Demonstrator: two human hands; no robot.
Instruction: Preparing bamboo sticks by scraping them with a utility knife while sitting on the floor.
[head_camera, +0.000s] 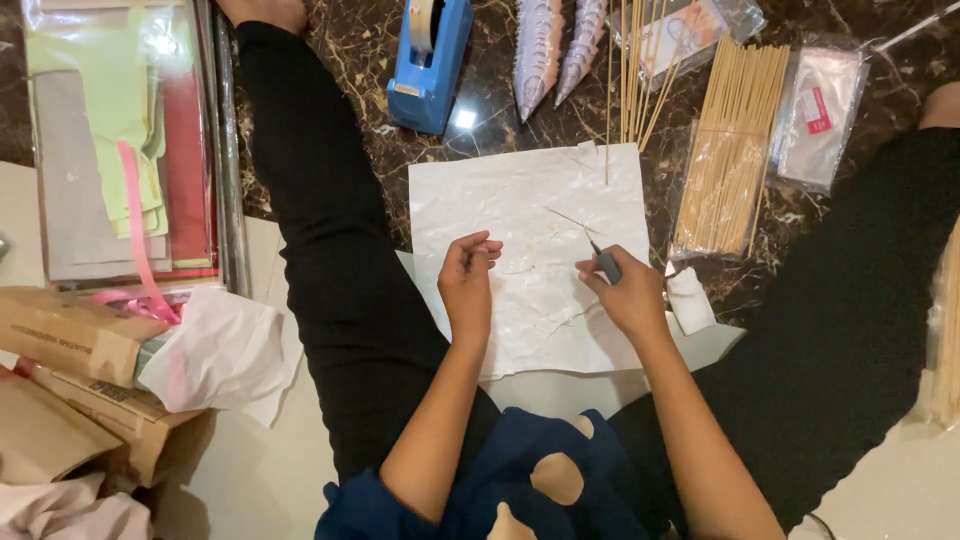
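Observation:
A crinkled white sheet of paper (530, 215) lies on the dark marble floor between my legs. My left hand (467, 283) rests on the sheet with fingers curled, pinching something too small to make out. My right hand (628, 292) grips a small grey tool (604, 262) with a thin metal tip pointing up-left over the sheet. A thin wooden stick (607, 90) lies across the sheet's far edge.
A blue tape dispenser (430, 60) sits at the top. Bundles of wooden skewers (727, 150) in clear bags lie to the right, silver paper cones (555, 45) beyond the sheet. Left are a folder of coloured papers (120, 140), cardboard boxes (70, 335) and white tissue (225, 355).

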